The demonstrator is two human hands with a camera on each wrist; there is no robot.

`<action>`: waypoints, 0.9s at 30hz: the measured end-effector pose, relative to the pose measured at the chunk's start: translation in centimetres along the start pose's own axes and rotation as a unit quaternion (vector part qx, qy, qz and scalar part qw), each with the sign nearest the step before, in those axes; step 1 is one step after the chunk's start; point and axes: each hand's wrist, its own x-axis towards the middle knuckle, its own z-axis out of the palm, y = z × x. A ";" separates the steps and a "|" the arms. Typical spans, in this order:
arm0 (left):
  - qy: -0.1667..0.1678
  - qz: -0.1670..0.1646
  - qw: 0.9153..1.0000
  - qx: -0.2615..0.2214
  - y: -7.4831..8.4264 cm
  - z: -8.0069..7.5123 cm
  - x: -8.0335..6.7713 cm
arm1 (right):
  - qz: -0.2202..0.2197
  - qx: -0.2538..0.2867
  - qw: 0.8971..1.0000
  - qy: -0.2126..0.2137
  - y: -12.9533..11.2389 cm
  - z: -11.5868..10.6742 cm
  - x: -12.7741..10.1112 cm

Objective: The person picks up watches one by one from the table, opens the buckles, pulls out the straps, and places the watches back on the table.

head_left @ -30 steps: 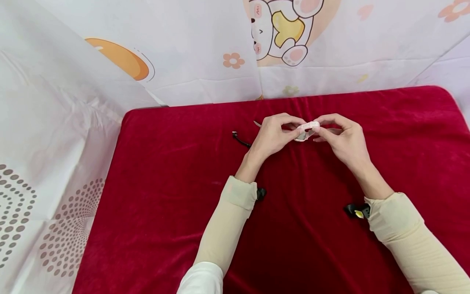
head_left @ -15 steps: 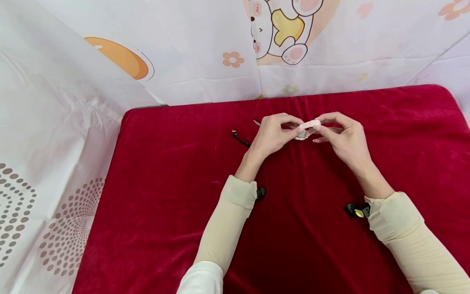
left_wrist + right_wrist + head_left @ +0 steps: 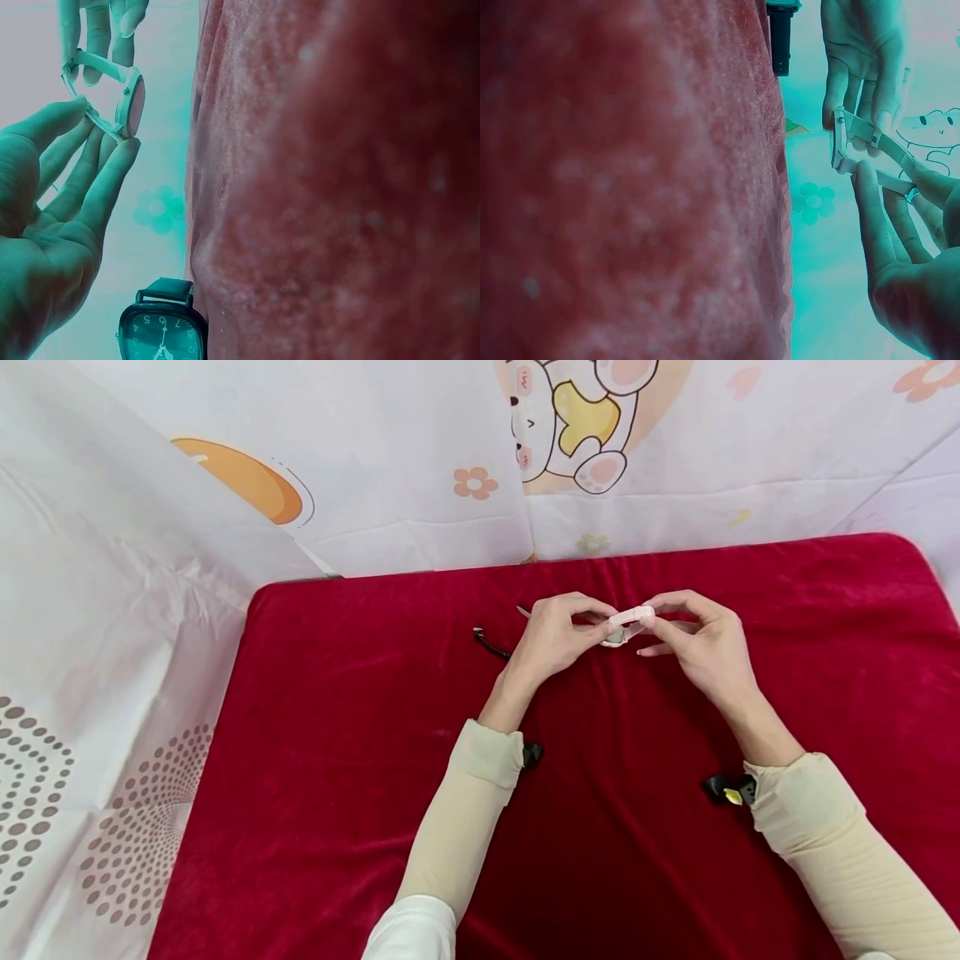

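Note:
A pale wristwatch is held up over the far part of the red table, its strap bent round into a loop. My left hand pinches it between thumb and fingers on one side. From the other side, my right hand grips the strap near its end with thumb and index finger. The left wrist view shows the watch case edge-on, with left fingertips right at its lower end. A metal buckle shows by the right fingers in the right wrist view.
A black watch lies on the red cloth, mostly hidden behind the left hand in the head view, where its strap sticks out. A thin light tip shows nearby. Behind the table hangs a printed white curtain.
Both hands keep their hold on the pale watch almost in place. The strap loop and right fingers have shifted only slightly.

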 end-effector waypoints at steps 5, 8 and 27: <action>0.000 -0.008 1.000 0.009 -0.1 0.0 0.0 | 0.002 0.001 1.000 0.001 0.0 0.0 0.0; -0.001 -0.009 1.000 0.010 -0.1 -0.1 0.0 | 0.003 0.000 1.000 0.000 0.0 0.0 0.0; -0.007 -0.029 1.000 -0.009 -0.2 -0.2 -0.2 | -0.002 0.006 1.000 -0.004 0.1 -0.1 -0.1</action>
